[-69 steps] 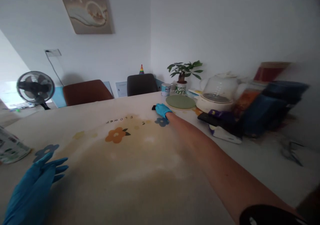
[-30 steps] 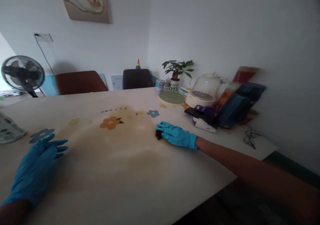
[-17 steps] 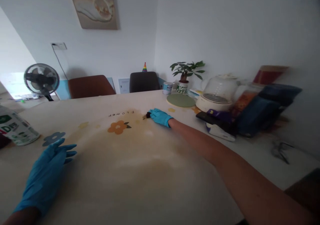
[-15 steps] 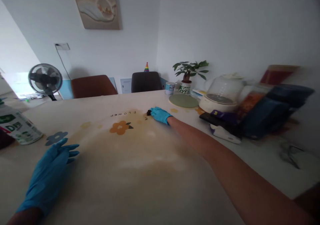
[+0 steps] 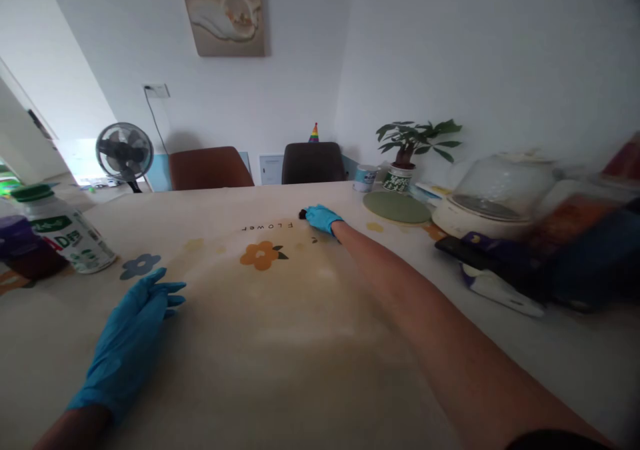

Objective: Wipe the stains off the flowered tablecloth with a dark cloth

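In a blue glove, my right hand (image 5: pixel 323 219) reaches far across the table and presses down on its surface. Its fingers are closed over a small dark wad (image 5: pixel 303 215), of which only the front end shows; its kind cannot be made out. Under both hands lies a pale tablecloth (image 5: pixel 280 350) printed with flowers and the word "Flower". My left hand (image 5: pixel 133 337), also gloved in blue, is at the near left with fingers stretched out and nothing in it. A blue printed flower (image 5: pixel 141 266) lies just beyond its fingertips.
A white bottle with a green cap (image 5: pixel 75 233) and a purple-lidded jar (image 5: pixel 30 247) stand at left. Along the right are a green round mat (image 5: pixel 397 207), a potted plant (image 5: pixel 407 145), a can (image 5: pixel 365 178), a domed appliance (image 5: pixel 493 203) and a white handheld device (image 5: pixel 503 291).
The view has turned left, so things sit further right in the picture. My right hand still grips the dark wad and has slid slightly farther away over the cloth. My left hand stays open.
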`<state>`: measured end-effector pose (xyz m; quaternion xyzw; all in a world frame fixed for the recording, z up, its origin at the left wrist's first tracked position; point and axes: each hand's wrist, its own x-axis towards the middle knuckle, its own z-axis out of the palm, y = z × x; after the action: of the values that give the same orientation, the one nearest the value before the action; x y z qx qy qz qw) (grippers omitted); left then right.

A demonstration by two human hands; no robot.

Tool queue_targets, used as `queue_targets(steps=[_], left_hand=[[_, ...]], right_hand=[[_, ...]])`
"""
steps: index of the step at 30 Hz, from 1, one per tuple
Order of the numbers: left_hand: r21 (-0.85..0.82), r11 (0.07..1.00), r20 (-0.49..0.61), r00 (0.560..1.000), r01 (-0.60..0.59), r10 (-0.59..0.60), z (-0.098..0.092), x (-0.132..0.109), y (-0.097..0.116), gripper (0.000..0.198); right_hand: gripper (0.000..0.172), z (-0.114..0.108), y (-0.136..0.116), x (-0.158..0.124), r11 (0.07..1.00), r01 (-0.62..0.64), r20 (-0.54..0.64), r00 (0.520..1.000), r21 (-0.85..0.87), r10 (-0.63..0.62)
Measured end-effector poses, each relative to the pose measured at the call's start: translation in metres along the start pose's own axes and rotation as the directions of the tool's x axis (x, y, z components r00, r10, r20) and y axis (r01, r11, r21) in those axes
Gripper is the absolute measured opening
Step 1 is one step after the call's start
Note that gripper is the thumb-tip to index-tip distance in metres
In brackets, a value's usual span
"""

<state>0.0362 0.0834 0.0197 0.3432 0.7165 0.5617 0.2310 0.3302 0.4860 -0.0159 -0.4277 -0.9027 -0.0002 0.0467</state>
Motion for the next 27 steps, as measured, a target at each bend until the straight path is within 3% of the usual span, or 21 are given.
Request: queue_targets(steps=[6, 15, 22, 27], left_hand=[[-0.034, 0.999, 0.009, 1.000, -0.005, 0.006, 0.000, -0.003, 0.005, 0.064], [-0.085, 0.996, 0.050, 0.999, -0.003, 0.007, -0.003, 0.001, -0.004, 0.072], [-0.034, 0.999, 0.074, 0.997, -0.008, 0.011, -0.006, 0.005, -0.003, 0.074], [-0.053, 0.998, 0.091, 0.995, -0.025, 0.030, -0.008, 0.011, -0.013, 0.072]], right_hand=[[0.046, 0.002, -0.011, -0.046, 0.984, 0.177, 0.041, 0.983, 0.022, -0.178], [0.051, -0.001, 0.004, -0.150, 0.964, 0.223, -0.004, 0.974, 0.144, -0.225], [0.058, 0.002, 0.025, -0.246, 0.938, 0.096, -0.027, 0.995, 0.334, -0.093], [0.061, -0.003, 0.027, -0.304, 0.886, -0.025, -0.142, 0.985, 0.464, 0.102]])
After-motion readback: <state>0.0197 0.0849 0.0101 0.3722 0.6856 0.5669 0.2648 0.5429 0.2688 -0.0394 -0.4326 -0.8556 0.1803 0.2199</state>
